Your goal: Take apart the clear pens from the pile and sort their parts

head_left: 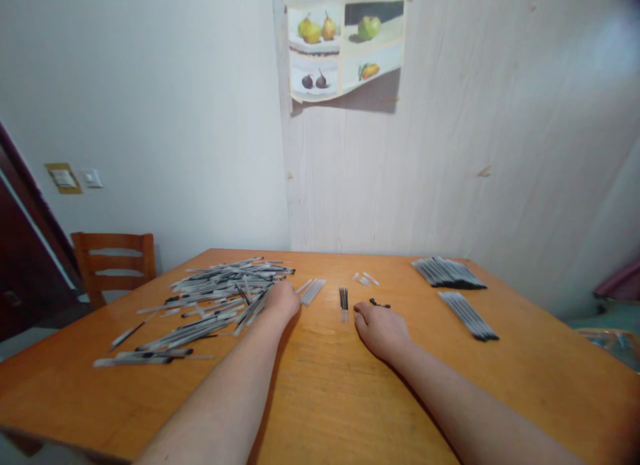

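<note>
My left hand (283,301) rests at the right edge of a loose heap of pens and pen parts (220,285). Its fingers curl away behind the back of the hand, so what they touch is hidden. My right hand (384,328) lies on the table with fingers bent and closed; a small dark bit shows at the fingertips, too small to name. Just behind it are black pen caps (380,303). Between my hands stands a short row of black ink refills (343,298) with clear ends. Clear pen barrels (313,291) lie side by side right of my left hand.
Small clear pieces (366,279) lie farther back on the wooden table (330,398). Two neat groups of capped pens, a larger one (445,273) and a smaller one (469,316), lie at the right. A wooden chair (116,263) stands beyond the left edge, a wall behind.
</note>
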Available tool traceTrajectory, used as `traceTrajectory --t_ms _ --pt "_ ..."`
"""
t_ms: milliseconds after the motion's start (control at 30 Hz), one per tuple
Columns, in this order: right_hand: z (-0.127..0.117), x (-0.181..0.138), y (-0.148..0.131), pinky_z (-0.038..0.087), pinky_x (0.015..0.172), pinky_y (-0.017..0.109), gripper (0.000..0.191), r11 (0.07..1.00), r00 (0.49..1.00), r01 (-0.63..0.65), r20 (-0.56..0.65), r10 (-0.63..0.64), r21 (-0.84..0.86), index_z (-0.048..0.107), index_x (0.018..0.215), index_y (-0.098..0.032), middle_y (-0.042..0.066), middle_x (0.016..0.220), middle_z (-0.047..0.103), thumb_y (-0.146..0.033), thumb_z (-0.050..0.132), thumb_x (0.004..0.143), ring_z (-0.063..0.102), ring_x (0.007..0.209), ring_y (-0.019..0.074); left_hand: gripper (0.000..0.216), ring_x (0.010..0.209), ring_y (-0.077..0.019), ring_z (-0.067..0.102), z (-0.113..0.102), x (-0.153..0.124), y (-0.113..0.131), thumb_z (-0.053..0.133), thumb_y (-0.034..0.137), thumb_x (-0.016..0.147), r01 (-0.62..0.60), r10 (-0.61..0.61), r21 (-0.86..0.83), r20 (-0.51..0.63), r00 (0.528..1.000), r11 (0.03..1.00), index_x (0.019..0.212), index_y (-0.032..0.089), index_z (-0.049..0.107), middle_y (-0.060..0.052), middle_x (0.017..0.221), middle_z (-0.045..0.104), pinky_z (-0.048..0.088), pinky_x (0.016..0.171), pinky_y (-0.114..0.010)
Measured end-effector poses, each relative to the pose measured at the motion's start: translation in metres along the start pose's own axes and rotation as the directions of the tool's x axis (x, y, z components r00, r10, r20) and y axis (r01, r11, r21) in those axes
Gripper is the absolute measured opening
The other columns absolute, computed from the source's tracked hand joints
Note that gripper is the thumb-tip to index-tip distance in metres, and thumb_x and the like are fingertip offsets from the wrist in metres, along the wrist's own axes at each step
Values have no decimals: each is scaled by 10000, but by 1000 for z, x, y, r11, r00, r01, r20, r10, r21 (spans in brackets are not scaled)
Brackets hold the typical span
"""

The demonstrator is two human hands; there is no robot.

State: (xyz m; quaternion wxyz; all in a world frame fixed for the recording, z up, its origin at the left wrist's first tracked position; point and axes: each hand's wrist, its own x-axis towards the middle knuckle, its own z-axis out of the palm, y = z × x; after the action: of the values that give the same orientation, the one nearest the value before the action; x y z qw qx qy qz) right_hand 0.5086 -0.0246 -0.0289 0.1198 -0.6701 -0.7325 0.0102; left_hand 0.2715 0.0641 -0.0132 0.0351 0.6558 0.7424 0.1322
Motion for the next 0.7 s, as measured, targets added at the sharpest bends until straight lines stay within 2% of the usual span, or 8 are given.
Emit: traceTrajectory --t_ms 233,700 --pt "-3 -1 -2 431 744 321 411 1000 1000 -5 15 5 5 657 1152 -254 102 1028 730 -383 315 966 673 943 245 264 925 -224 688 2 2 -4 496 197 808 -50 51 -21 21 998 999 860 164 753 -147 960 744 467 753 -242" --pt "-2 -1 -1 445 738 331 409 1000 1000 -7 -5 7 5 645 1191 -273 101 1038 732 -398 328 964 678 935 258 204 824 -211 674 0 -4 0 547 155 755 -67 73 -134 46 996 989 796 177 746 -108 839 740 447 703 -257"
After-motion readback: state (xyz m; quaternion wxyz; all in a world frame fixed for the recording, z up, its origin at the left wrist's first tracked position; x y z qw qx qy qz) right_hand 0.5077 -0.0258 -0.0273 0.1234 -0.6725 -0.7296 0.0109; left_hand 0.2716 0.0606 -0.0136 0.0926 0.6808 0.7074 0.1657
